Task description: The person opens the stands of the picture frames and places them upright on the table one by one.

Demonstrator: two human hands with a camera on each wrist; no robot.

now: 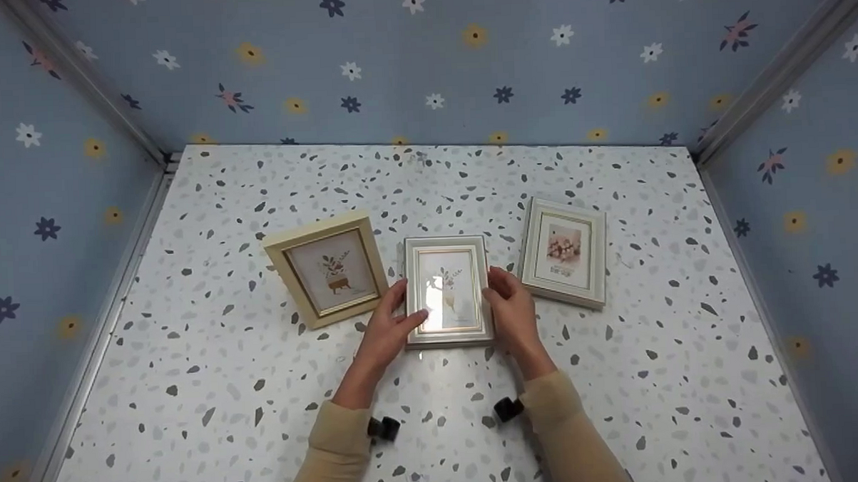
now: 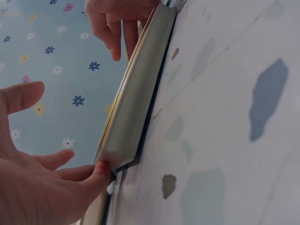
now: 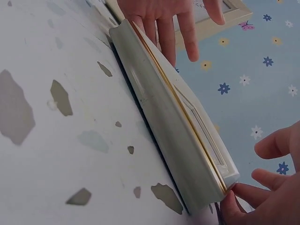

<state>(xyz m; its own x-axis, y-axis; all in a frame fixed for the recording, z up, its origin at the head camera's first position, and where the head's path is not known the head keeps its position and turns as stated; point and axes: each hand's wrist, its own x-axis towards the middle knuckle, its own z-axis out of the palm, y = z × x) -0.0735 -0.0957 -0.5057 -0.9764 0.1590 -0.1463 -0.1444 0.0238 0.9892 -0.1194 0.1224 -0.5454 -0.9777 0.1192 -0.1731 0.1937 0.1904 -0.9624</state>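
middle picture frame: silver-white, lying face up on the speckled white surface, between the two hands. its picture shows a plant print; bright glare covers part of the glass.

left hand: at the frame's left side, fingers relaxed, fingertips touching a lower corner. in the left wrist view the thumb stands well apart from the fingers, raised off the frame – no pinch seen there.

right hand: at the opposite side, fingers loosely bent, fingertips touching the other lower corner. the right wrist view shows its thumb spread away from the fingers, clear of the frame.

to the left, a cream frame stands propped at a slant, its potted-plant print facing forward; the left hand is just beside its lower right corner. to the right, a pale frame lies face up, turned slightly, with a pinkish print; it is near the right hand but apart from the middle one.

both forearms wear tan sleeves; a small black device sits by each wrist. behind the surface and at its sides – blue walls patterned with white, yellow and dark flowers.
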